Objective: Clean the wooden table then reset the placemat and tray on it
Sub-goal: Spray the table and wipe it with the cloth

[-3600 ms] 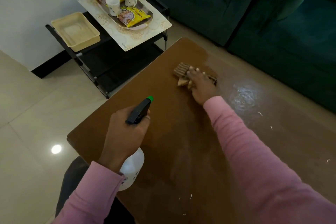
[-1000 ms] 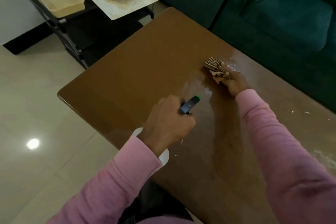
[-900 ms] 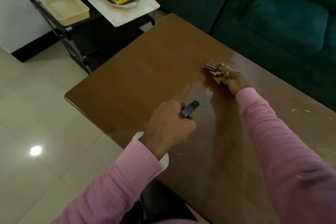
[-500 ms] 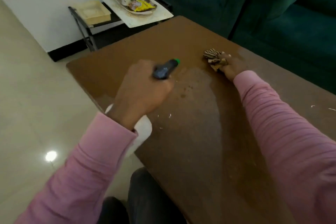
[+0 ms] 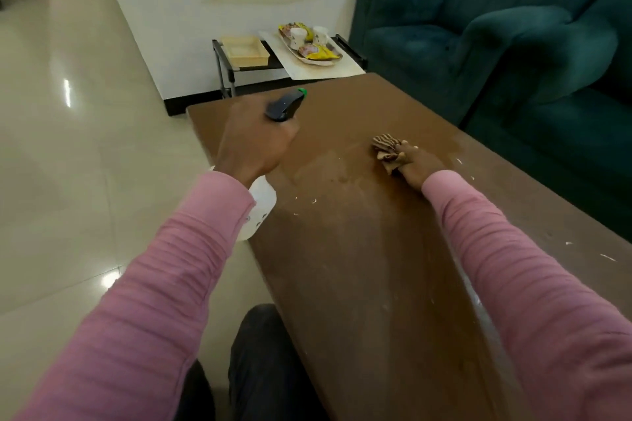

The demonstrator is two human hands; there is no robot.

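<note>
Head view: wide-angle frame looking down along the wooden table, listed left to right.
Left hand: fist wrapped around the neck of the spray bottle; hand raised over the table's left edge, knuckles up, forearm reaching forward.
Spray bottle: dark trigger head with green nozzle tip points ahead toward the far end of the table; white body hangs below the wrist, partly hidden by the sleeve.
Side rack: stands against the wall beyond the table's far end, well apart from both hands.
Placemat: lies on the rack top, not yet returned.
Tray: rests on the placemat, carrying cups and snack packets.
Table surface: a wet sheen in the middle, between the hands; white flecks near the bottle, beside the right wrist and near the right edge.
Cloth: bunched and striped, pressed flat to the table.
Right hand: fingers curled over the cloth, arm extended, palm down on the wood.
Step in hand: judged as spray-and-wipe, cleaning unfinished.
Next move: calls for sweeping the cloth through the wet patch and remaining flecks; reset follows after.
</note>
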